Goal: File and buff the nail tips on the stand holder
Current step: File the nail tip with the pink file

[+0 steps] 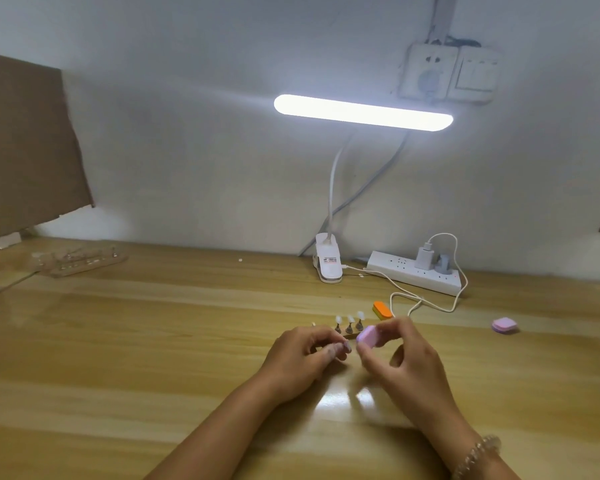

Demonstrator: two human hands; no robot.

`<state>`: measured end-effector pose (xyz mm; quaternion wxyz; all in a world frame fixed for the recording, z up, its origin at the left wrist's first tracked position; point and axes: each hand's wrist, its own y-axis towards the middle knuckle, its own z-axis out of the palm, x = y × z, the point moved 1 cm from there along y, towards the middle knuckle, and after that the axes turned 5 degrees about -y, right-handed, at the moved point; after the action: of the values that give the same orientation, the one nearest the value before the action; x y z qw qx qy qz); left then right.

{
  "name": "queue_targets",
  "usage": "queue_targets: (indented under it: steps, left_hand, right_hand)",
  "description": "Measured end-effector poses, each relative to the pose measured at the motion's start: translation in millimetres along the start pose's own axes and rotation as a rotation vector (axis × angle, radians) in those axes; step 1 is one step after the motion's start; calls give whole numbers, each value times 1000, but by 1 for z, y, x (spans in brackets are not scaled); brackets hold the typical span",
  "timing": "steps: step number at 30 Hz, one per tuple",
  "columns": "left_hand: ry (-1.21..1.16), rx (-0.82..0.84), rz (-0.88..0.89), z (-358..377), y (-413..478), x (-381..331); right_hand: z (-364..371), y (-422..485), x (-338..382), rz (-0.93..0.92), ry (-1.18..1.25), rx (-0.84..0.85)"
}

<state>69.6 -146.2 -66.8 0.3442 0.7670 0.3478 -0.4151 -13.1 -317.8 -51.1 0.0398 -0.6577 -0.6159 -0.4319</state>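
Observation:
On the wooden table stands a small stand holder point(349, 328) with three white nail tips point(350, 319) upright on it. Just in front of the holder, my left hand point(302, 355) pinches one small nail-tip stand between thumb and fingers. My right hand point(400, 355) grips a pink buffer block point(369, 336) and holds its end close to what the left hand pinches. Motion blur hides whether the block touches the tip.
An orange buffer block point(381, 310) lies behind the holder, and a second pink block point(504, 324) lies at the right. A clip lamp base point(328, 263), a power strip point(414, 271) and a white cable point(426, 303) sit at the back. A clear acrylic holder point(80, 259) and cardboard point(25, 143) are at the left.

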Motion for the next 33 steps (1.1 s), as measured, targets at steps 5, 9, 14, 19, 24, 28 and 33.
queue_targets:
  steps: [5, 9, 14, 19, 24, 28, 33]
  left_hand:
    - [123, 17, 38, 0, -2, -2]
    - [170, 23, 46, -1, -3, -4]
    - [182, 35, 55, -1, -4, -5]
    - [178, 36, 54, -1, -5, -7]
    - [195, 39, 57, 0, -5, -8]
    - [170, 34, 56, -1, -4, -7]
    - [120, 35, 53, -2, -5, -6]
  right_hand:
    - [5, -4, 5, -91, -85, 122]
    - [5, -3, 5, -80, -115, 84]
    - [6, -1, 4, -61, -50, 92]
    - [4, -3, 6, -88, -12, 117]
    - [3, -3, 3, -77, -73, 45]
    - [6, -1, 3, -65, -51, 72]
    - [7, -3, 2, -91, -20, 132]
